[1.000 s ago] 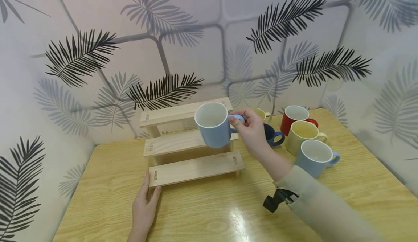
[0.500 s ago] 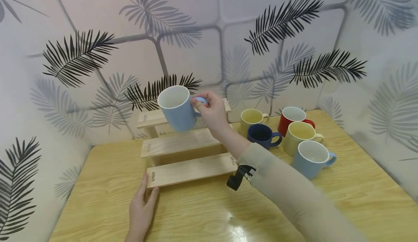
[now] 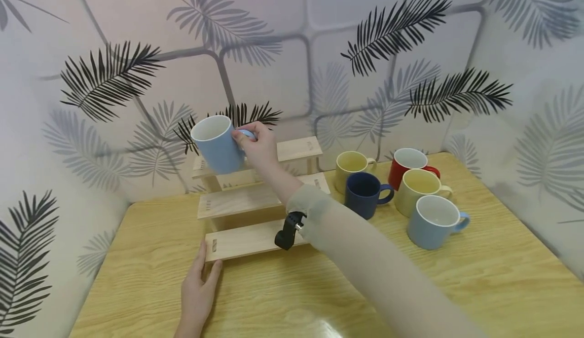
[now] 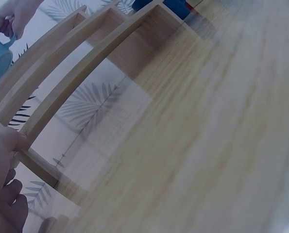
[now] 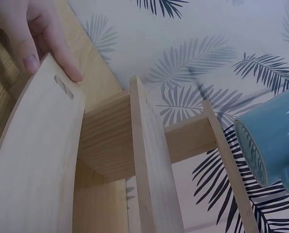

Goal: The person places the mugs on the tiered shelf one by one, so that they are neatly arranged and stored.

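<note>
My right hand (image 3: 257, 148) pinches the handle of a light blue mug (image 3: 219, 148) and holds it upright in the air. In the head view the mug covers the left part of the top step of a three-step wooden shelf (image 3: 264, 196). From the right wrist view, the mug's base (image 5: 251, 153) is apart from the top board. My left hand (image 3: 198, 290) grips the left end of the lowest board, thumb at the front edge and a finger at the far side. Its other fingers (image 4: 10, 191) are curled in the left wrist view.
Right of the shelf stand a yellow mug (image 3: 351, 168), a dark blue mug (image 3: 362, 196), a red mug (image 3: 403, 168), another yellow mug (image 3: 417, 196) and a second light blue mug (image 3: 433, 224). The wooden table (image 3: 150, 277) meets a leaf-patterned wall (image 3: 283, 84) behind the shelf.
My right hand has carried the light blue mug leftward and upward, from in front of the shelf's right part to its upper left. My left hand has stayed at the lowest board's end.
</note>
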`<state>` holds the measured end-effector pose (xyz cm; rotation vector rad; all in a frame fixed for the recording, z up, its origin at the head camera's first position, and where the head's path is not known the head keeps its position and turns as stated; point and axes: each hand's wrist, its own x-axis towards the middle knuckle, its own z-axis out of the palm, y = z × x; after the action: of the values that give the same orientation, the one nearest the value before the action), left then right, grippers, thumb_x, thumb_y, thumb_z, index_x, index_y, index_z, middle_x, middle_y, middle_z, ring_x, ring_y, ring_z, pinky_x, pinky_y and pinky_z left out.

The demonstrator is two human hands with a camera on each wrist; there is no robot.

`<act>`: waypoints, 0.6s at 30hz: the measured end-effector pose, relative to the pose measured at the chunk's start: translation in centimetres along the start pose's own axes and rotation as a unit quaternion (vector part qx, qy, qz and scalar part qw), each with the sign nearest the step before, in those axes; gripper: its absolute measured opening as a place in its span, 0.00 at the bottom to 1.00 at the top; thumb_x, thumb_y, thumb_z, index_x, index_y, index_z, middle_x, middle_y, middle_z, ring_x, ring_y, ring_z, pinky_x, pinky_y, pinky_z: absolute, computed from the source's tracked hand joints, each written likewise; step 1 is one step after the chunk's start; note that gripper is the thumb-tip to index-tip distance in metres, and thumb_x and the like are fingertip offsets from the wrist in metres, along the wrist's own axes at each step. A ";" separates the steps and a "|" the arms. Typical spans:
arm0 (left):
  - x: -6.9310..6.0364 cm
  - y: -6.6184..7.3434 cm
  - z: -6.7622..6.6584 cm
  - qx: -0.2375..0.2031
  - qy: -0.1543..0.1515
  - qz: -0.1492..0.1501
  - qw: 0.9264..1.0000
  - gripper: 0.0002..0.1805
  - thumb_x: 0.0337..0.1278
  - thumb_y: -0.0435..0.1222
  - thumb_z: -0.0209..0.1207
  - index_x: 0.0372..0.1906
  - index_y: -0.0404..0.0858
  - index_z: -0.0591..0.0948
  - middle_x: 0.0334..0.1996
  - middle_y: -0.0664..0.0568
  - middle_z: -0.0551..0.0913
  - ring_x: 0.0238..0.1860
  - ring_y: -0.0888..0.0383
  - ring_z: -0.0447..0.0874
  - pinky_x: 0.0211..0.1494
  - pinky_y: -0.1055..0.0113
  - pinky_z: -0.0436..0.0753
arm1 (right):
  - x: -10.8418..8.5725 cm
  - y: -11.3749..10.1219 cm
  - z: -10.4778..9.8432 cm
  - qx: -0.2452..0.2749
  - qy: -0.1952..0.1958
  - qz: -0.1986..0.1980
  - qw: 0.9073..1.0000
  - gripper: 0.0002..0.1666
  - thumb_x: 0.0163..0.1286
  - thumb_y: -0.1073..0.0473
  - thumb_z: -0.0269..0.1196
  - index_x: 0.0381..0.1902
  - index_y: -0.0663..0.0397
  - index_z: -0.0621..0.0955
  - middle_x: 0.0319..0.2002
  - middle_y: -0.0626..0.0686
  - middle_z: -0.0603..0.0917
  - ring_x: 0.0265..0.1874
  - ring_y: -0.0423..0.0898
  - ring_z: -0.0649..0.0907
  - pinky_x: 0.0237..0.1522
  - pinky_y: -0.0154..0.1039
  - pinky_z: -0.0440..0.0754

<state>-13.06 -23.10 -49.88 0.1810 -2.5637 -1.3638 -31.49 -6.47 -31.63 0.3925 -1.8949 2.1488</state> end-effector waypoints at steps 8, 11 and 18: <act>0.0 0.0 -0.1 -0.002 -0.002 0.001 1.000 0.37 0.68 0.48 0.53 0.75 0.40 0.53 0.73 0.45 0.54 0.71 0.43 0.54 0.70 0.52 0.61 | 0.8 1.2 1.6 0.012 0.025 0.019 0.999 0.10 0.62 0.60 0.68 0.37 0.61 0.79 0.36 0.50 0.82 0.35 0.39 0.78 0.35 0.31 0.81; 0.1 -0.1 -0.2 -0.006 -0.007 0.002 1.000 0.38 0.69 0.49 0.52 0.75 0.39 0.52 0.73 0.46 0.53 0.71 0.44 0.53 0.70 0.52 0.61 | 1.0 1.6 1.9 0.009 0.032 0.022 0.999 0.10 0.62 0.60 0.68 0.37 0.60 0.79 0.36 0.49 0.82 0.35 0.38 0.78 0.35 0.30 0.81; 0.2 -0.1 0.0 -0.006 -0.001 -0.003 1.000 0.38 0.68 0.49 0.53 0.75 0.40 0.53 0.73 0.47 0.53 0.72 0.46 0.52 0.71 0.52 0.60 | 1.1 2.2 2.4 0.008 0.040 0.044 0.998 0.11 0.63 0.59 0.67 0.37 0.59 0.79 0.37 0.48 0.81 0.37 0.39 0.78 0.37 0.31 0.81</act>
<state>-13.28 -23.23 -49.93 0.1851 -2.5582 -1.3828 -33.22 -9.09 -32.96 0.2261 -1.8861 2.2009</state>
